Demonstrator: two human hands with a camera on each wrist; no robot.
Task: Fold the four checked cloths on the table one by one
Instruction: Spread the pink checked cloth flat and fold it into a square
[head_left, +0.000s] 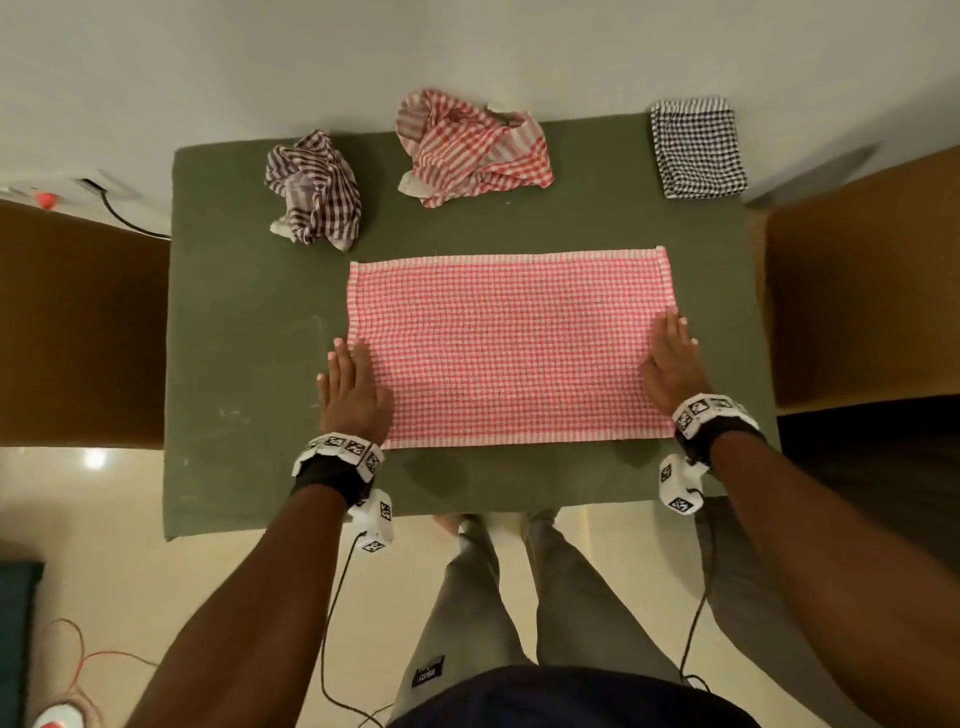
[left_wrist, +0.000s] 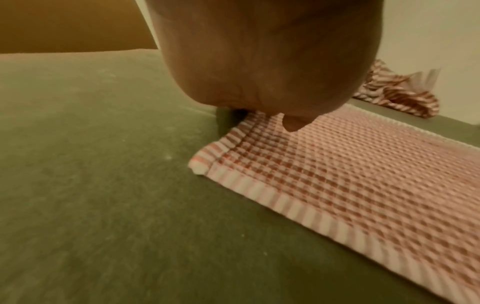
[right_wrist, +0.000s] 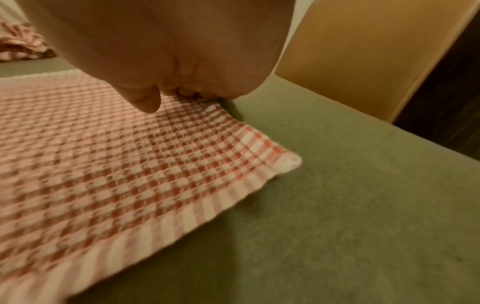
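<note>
Left hand (head_left: 352, 383) and right hand (head_left: 670, 358) press flat, fingers straight, on the pink checked cloth (head_left: 509, 348); only the head view shows the folded black checked cloth (head_left: 698, 148)

Black wristbands (head_left: 332, 480) w/ white tagged camera units (head_left: 680, 483), black cables, grey trousers (head_left: 483, 597).

A pink checked cloth (head_left: 511, 348) lies flat as a wide rectangle, its short ends under the two flat hands. Beyond the left hand (head_left: 353, 387), a brown checked cloth (head_left: 314, 187) sits crumpled in a heap. A red checked cloth (head_left: 472, 148) lies bunched farther out, between the hands' lines. Well beyond the right hand (head_left: 670, 361), a black checked cloth (head_left: 698, 148) rests folded into a neat square.
</note>
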